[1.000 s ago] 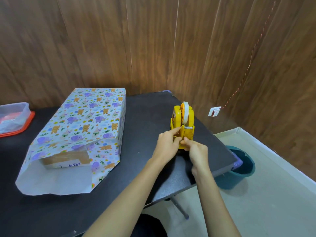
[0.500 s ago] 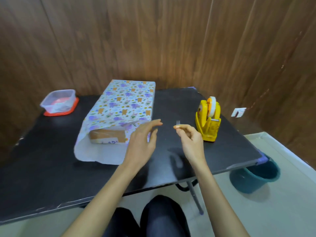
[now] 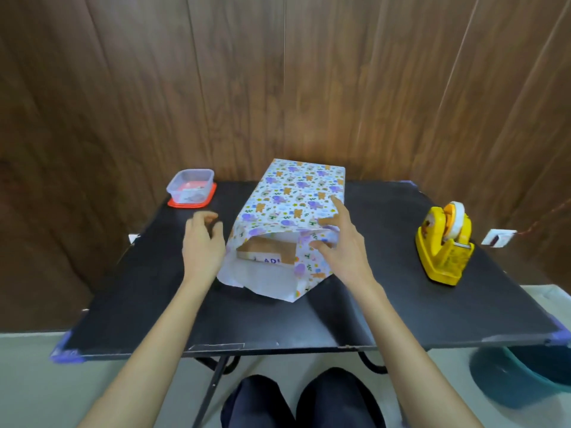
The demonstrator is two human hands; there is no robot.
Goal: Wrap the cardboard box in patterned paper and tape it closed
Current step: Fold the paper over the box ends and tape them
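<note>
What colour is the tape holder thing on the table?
The tape dispenser is bright yellow, holding a whitish roll. The head view shows it.

One wide-angle view, worn on the head, looks forward and down, close over the black table. The left hand and right hand sit mid-frame; beyond them rises the wood wall, nearer than them the knees. Frame edges seem bowed, probably lens distortion.

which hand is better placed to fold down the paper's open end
Right, probably. The right hand rests on the paper beside the open end; the left hand is off to its left side, apparently not touching it.
</note>
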